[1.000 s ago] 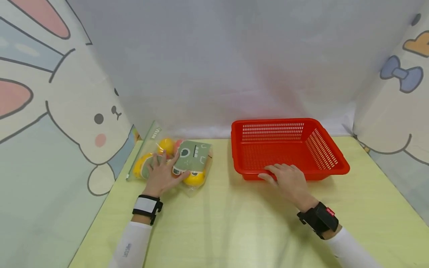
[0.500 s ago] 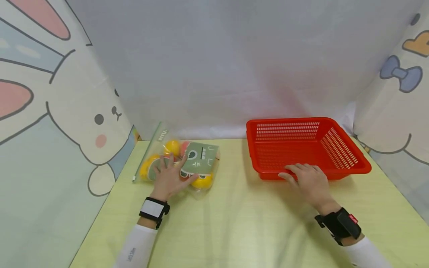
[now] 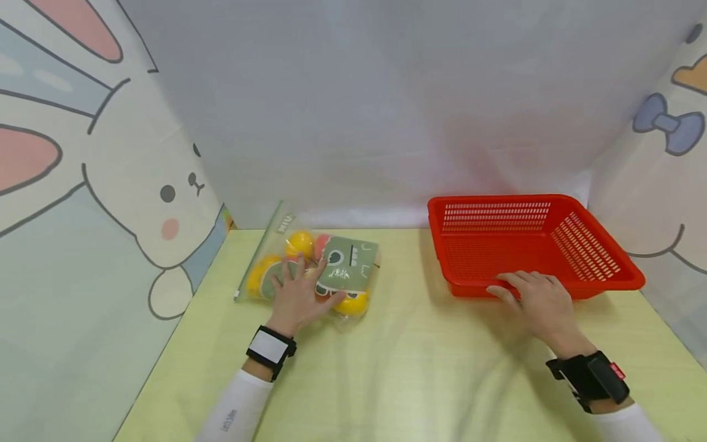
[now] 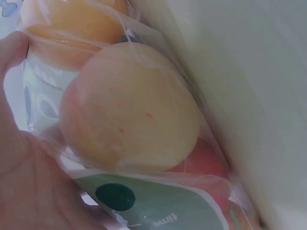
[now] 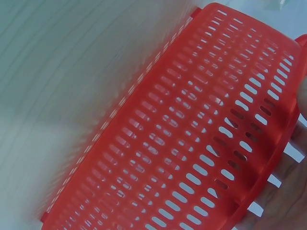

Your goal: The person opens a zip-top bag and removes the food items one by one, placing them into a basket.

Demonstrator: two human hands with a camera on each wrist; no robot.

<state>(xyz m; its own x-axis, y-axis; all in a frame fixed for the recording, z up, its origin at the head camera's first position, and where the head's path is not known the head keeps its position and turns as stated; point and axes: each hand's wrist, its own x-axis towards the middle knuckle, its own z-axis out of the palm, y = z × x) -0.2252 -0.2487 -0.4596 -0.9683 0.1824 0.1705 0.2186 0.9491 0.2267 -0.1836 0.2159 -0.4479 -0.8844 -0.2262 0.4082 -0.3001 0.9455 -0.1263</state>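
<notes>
On the yellow table [image 3: 386,374], just slid farther right, with left hand [image 3: 298,302] spread flat over the fruit bag [image 3: 345,264] and right hand [image 3: 544,305] gripping the front edge of the red basket [image 3: 464,288], likely making room at left.

Pale yellow-green table [image 3: 397,374], plain greyish backdrop [image 3: 353,110], rabbit-printed left wall [image 3: 61,319]
</notes>
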